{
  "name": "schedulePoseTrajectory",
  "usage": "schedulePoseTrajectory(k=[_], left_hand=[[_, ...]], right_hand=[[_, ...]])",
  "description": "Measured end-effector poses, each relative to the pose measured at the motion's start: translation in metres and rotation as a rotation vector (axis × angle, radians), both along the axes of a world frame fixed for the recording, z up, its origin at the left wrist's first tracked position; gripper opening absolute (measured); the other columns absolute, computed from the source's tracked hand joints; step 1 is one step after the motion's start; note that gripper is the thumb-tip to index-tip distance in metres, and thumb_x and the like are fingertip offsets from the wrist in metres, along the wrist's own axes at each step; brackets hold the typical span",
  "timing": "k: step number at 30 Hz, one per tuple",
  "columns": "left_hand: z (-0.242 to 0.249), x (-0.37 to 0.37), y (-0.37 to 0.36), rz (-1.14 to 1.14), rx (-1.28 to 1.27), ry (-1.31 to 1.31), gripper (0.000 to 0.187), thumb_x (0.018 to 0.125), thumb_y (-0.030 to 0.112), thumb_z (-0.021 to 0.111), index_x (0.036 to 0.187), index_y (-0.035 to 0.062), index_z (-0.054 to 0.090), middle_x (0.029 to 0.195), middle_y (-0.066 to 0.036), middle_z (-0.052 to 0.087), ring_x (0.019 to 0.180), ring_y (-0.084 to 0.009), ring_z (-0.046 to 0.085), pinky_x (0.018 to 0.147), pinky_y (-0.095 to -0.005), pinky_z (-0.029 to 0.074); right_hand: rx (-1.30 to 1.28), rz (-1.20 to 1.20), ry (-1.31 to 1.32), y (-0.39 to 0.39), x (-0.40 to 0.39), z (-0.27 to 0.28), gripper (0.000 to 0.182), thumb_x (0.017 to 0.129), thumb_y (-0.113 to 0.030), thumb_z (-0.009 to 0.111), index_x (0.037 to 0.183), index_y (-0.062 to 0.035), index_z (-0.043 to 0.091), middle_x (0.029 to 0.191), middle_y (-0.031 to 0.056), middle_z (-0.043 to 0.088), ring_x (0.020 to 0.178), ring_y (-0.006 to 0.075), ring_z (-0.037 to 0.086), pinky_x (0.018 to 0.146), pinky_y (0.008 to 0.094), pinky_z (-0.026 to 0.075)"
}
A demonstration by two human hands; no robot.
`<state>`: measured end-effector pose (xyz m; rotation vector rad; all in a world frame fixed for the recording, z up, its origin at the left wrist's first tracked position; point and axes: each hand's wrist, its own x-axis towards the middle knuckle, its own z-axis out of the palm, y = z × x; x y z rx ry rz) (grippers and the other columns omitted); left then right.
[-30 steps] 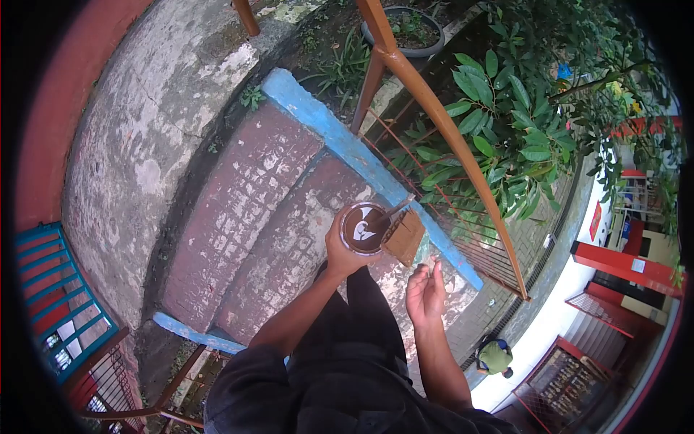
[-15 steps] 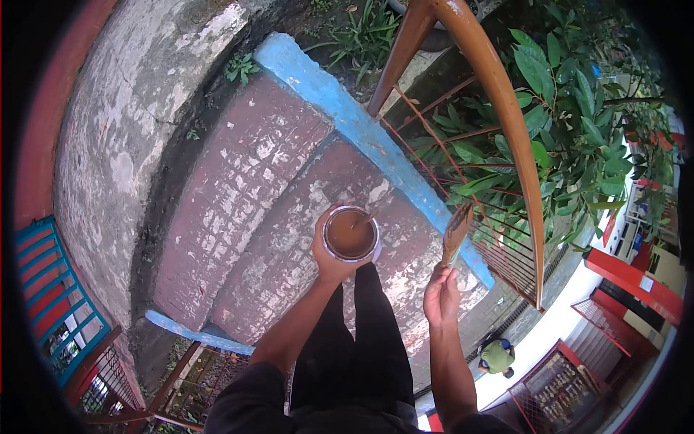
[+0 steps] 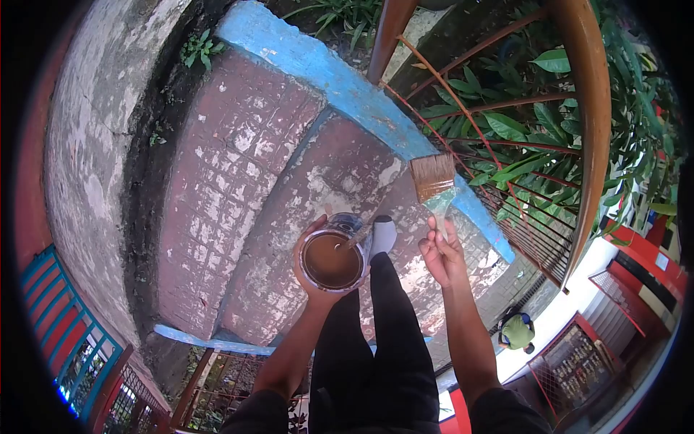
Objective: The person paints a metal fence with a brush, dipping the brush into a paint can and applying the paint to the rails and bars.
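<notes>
My left hand (image 3: 305, 269) is wrapped round the side of an open paint can (image 3: 345, 222), which is tilted a little and holds brown paint (image 3: 331, 262). A thin stirring stick (image 3: 357, 237) leans out over the can's rim. To the right, my right hand (image 3: 444, 254) grips a wide paintbrush (image 3: 435, 181) by its handle. Its bristles point up, coated brown, with paint smears around the ferrule. The brush is held in the air, apart from the railing and the can.
Worn reddish steps (image 3: 231, 159) with a blue painted edge (image 3: 340, 79) lie beneath me. A brown metal railing (image 3: 589, 130) curves along the right, with leafy plants behind. A rough wall (image 3: 94, 145) stands left. A person in green (image 3: 517, 331) is farther off at lower right.
The brush has turned so its broad face shows, and it has shifted slightly left and up in view. The can has tipped, showing its side. A foot has come forward on the step.
</notes>
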<state>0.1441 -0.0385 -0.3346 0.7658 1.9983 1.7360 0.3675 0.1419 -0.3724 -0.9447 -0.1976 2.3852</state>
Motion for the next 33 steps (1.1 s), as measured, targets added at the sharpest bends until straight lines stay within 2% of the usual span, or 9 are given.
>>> schedulePoseTrajectory(k=[1, 2, 5, 8, 10, 13, 21, 27, 33], left_hand=[[-0.001, 0.001, -0.001, 0.008, 0.021, -0.014, 0.114, 0.065, 0.037, 0.104, 0.154, 0.0038, 0.041, 0.154, -0.024, 0.052, 0.141, -0.0362, 0.057, 0.120, -0.0505, 0.046], [-0.001, 0.001, -0.002, -0.002, 0.018, -0.034, 0.116, 0.067, 0.039, 0.103, 0.157, 0.0051, 0.038, 0.156, -0.024, 0.050, 0.142, -0.0371, 0.056, 0.119, -0.0505, 0.047], [-0.004, 0.000, -0.004, -0.028, -0.012, -0.041, 0.119, 0.067, 0.041, 0.102, 0.158, 0.0059, 0.036, 0.156, -0.024, 0.050, 0.143, -0.0373, 0.055, 0.119, -0.0507, 0.047], [-0.003, 0.000, -0.002, -0.029, -0.019, -0.001, 0.119, 0.068, 0.044, 0.102, 0.159, 0.0054, 0.035, 0.155, -0.023, 0.051, 0.143, -0.0380, 0.055, 0.119, -0.0512, 0.047], [-0.003, -0.007, -0.003, -0.060, -0.026, 0.103, 0.126, 0.062, 0.037, 0.105, 0.160, 0.0090, 0.032, 0.158, -0.026, 0.049, 0.147, -0.0391, 0.052, 0.122, -0.0515, 0.048], [-0.003, -0.011, -0.005, -0.071, -0.019, 0.115, 0.125, 0.061, 0.043, 0.104, 0.160, 0.0104, 0.034, 0.157, -0.026, 0.049, 0.146, -0.0396, 0.052, 0.122, -0.0519, 0.047], [-0.005, -0.015, -0.006, -0.107, -0.077, 0.175, 0.124, 0.063, 0.049, 0.101, 0.159, 0.0086, 0.033, 0.155, -0.024, 0.051, 0.145, -0.0398, 0.053, 0.123, -0.0532, 0.044], [-0.011, -0.016, -0.004, -0.118, -0.057, 0.110, 0.121, 0.066, 0.047, 0.100, 0.159, 0.0086, 0.033, 0.155, -0.022, 0.051, 0.144, -0.0388, 0.053, 0.122, -0.0537, 0.045], [-0.008, -0.022, -0.007, -0.129, -0.076, 0.121, 0.119, 0.065, 0.040, 0.101, 0.159, 0.0090, 0.034, 0.155, -0.022, 0.051, 0.143, -0.0377, 0.054, 0.120, -0.0525, 0.047]], right_hand=[[0.028, 0.019, 0.044, 0.002, -0.012, -0.001, 0.043, 0.106, 0.005, 0.063, 0.141, -0.0202, 0.067, 0.144, 0.0154, 0.068, 0.102, 0.0123, 0.069, 0.085, 0.0275, 0.053], [0.011, 0.011, -0.028, 0.004, -0.024, 0.000, 0.033, 0.107, -0.003, 0.065, 0.132, -0.0253, 0.067, 0.130, 0.0102, 0.070, 0.082, 0.0100, 0.059, 0.075, 0.0263, 0.045], [-0.008, -0.020, 0.042, 0.014, -0.040, -0.007, 0.019, 0.108, -0.011, 0.065, 0.120, -0.0255, 0.062, 0.108, 0.0048, 0.064, 0.071, 0.0104, 0.046, 0.068, 0.0262, 0.042], [-0.016, -0.086, 0.048, 0.018, -0.048, -0.011, 0.009, 0.112, -0.023, 0.064, 0.112, -0.0255, 0.055, 0.095, 0.0025, 0.054, 0.068, 0.0101, 0.043, 0.063, 0.0250, 0.038], [-0.015, -0.133, 0.005, 0.018, -0.055, -0.006, 0.008, 0.113, -0.026, 0.062, 0.113, -0.0260, 0.055, 0.096, 0.0031, 0.055, 0.067, 0.0101, 0.042, 0.061, 0.0242, 0.036], [0.027, -0.166, -0.079, 0.016, -0.057, -0.005, 0.009, 0.116, -0.036, 0.058, 0.115, -0.0276, 0.054, 0.097, 0.0033, 0.056, 0.067, 0.0097, 0.041, 0.061, 0.0235, 0.035], [0.261, -0.172, -0.102, 0.009, -0.043, 0.008, 0.027, 0.119, -0.034, 0.049, 0.124, -0.0086, 0.055, 0.094, 0.0018, 0.054, 0.070, 0.0099, 0.044, 0.068, 0.0268, 0.039], [0.260, -0.148, -0.240, -0.002, -0.039, 0.022, 0.031, 0.120, -0.033, 0.046, 0.139, -0.0099, 0.053, 0.097, 0.0018, 0.053, 0.073, 0.0110, 0.046, 0.072, 0.0284, 0.041], [0.400, -0.134, -0.244, -0.008, -0.038, 0.021, 0.029, 0.120, -0.031, 0.045, 0.139, -0.0104, 0.051, 0.104, 0.0036, 0.056, 0.076, 0.0142, 0.051, 0.075, 0.0329, 0.044]])
